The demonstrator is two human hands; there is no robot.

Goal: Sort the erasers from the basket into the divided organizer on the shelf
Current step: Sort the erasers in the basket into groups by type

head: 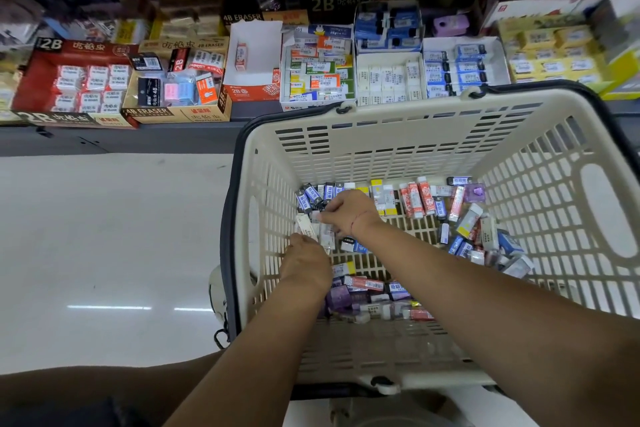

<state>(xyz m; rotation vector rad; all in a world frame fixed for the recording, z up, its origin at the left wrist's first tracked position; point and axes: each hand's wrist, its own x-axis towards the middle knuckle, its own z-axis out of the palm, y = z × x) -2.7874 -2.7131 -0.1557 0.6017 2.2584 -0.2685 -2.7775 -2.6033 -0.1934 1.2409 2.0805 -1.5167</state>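
A cream plastic basket [408, 142] stands in front of the shelf, its floor strewn with several small wrapped erasers [420, 199]. Both my hands are down inside it at the left. My left hand [306, 262] holds a small bunch of white erasers [317, 230]. Just above it, my right hand [348, 213] pinches at the same white erasers with curled fingers, beside a cluster of blue-wrapped erasers [308, 199]. On the shelf behind the basket sit the divided white organizer boxes [391, 78] with rows of white and blue erasers.
More eraser display boxes line the shelf: red 2B boxes [74, 81] at left, a tan 4B box [176, 90], an open orange-and-white box [252, 62], yellow boxes [554, 55] at right. Pale shiny floor [110, 253] lies left of the basket.
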